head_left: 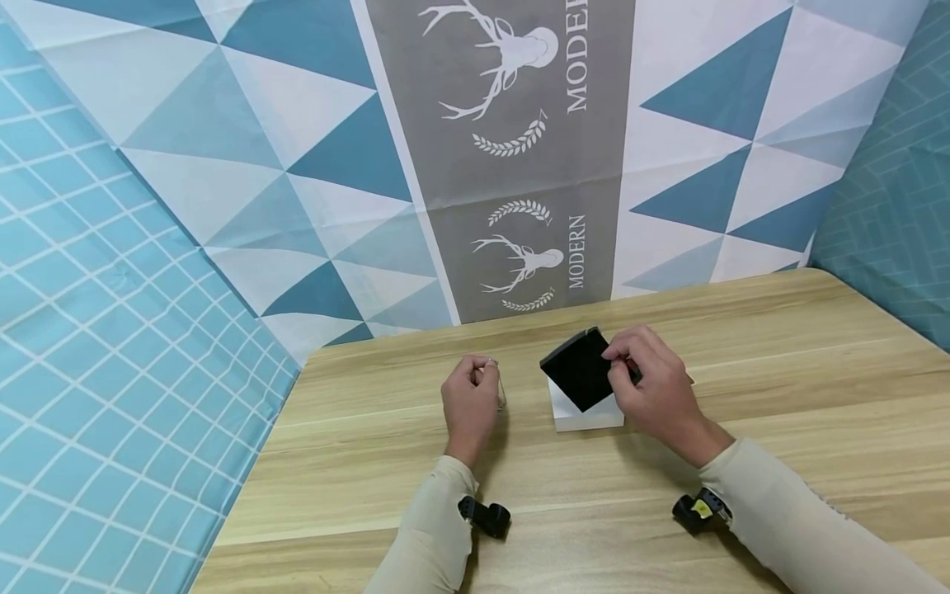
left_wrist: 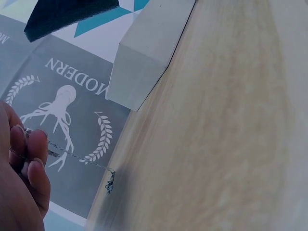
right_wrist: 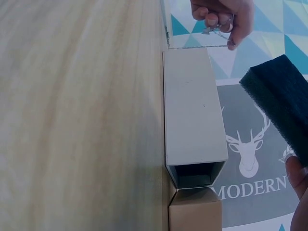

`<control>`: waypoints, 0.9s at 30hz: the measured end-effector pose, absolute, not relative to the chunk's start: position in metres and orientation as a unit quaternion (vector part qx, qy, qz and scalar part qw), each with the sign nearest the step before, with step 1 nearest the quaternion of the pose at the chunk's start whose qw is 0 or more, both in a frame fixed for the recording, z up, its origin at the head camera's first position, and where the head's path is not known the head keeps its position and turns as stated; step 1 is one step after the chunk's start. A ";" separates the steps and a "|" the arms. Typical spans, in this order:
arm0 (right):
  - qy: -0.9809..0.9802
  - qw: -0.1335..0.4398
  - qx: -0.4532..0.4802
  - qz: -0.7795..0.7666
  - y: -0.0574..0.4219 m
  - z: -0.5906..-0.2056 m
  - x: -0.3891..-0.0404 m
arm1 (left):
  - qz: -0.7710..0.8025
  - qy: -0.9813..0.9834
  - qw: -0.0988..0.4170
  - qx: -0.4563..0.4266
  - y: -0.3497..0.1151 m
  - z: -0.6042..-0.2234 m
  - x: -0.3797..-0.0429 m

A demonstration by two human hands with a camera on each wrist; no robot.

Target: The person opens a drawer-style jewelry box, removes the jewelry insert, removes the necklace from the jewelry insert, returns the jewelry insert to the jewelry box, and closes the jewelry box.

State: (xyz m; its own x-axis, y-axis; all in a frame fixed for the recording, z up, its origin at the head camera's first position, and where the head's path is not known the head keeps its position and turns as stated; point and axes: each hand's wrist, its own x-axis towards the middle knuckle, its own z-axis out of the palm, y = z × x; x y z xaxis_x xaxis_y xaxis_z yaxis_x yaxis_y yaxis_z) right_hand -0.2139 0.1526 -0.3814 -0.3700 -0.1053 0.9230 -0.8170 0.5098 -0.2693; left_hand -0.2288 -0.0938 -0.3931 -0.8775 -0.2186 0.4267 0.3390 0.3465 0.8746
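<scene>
My left hand (head_left: 471,404) pinches a thin silver chain (left_wrist: 86,159) between thumb and fingers, and one end dangles in a small cluster close to the tabletop. To its right, my right hand (head_left: 656,396) grips a black foam pad (head_left: 575,367) by its corner, tilted above a white box (head_left: 586,419). The right wrist view shows that box as a hollow sleeve lying on the table, its end nearest that camera open and dark inside. A brown box (right_wrist: 195,211) sits right at this open end, mostly hidden by my right hand in the head view.
The wooden table (head_left: 334,495) reaches back to a patterned cloth wall (head_left: 319,165) with deer prints. Blue tiled-pattern cloth (head_left: 111,330) hangs along the left side, and a darker blue cloth (head_left: 891,206) on the right. Both wrists carry small black cameras.
</scene>
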 end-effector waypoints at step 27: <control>-0.734 0.463 0.247 0.431 0.151 -0.385 -0.213 | -0.510 -0.832 0.218 -0.002 -0.095 -0.396 -0.230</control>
State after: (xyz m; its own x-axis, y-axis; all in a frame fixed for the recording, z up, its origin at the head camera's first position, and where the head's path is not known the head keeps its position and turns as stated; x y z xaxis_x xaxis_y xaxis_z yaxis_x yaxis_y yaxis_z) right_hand -0.2127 0.1510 -0.3849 -0.4482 0.0362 0.8932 -0.7619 0.5071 -0.4029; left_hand -0.2298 -0.0951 -0.3960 -0.9049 -0.2193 0.3647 0.2250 0.4808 0.8475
